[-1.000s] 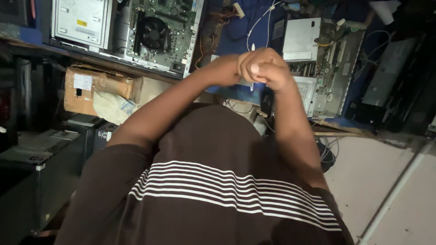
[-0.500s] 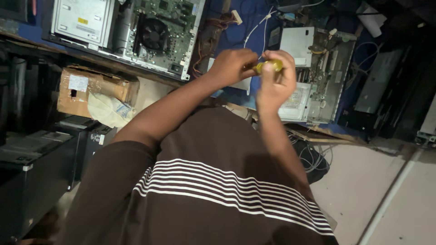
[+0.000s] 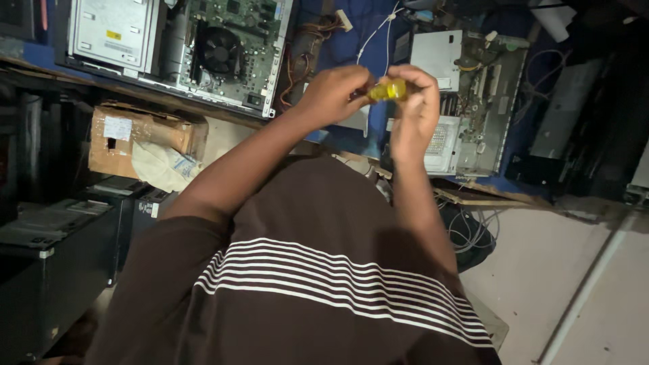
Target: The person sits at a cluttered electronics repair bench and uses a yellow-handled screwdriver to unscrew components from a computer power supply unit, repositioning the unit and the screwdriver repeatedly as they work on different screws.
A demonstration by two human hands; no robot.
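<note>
An open computer case (image 3: pixel 203 51) is lying on the worktop (image 3: pixel 101 78) with a green board and a black fan inside it. Both arms are reaching up over it. The left hand (image 3: pixel 331 94) and right hand (image 3: pixel 416 111) are meeting, fingers clamped on a small yellow handle (image 3: pixel 387 89).

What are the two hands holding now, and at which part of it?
A small yellow translucent object, maybe a tool handle, is pinched between the left hand and the right hand, one at each end. Which part it is cannot be told.

Open computer case (image 3: pixel 203 51), cardboard box (image 3: pixel 138 135), tangled cables (image 3: pixel 466 230) — brown striped shirt (image 3: pixel 324 284).
</note>
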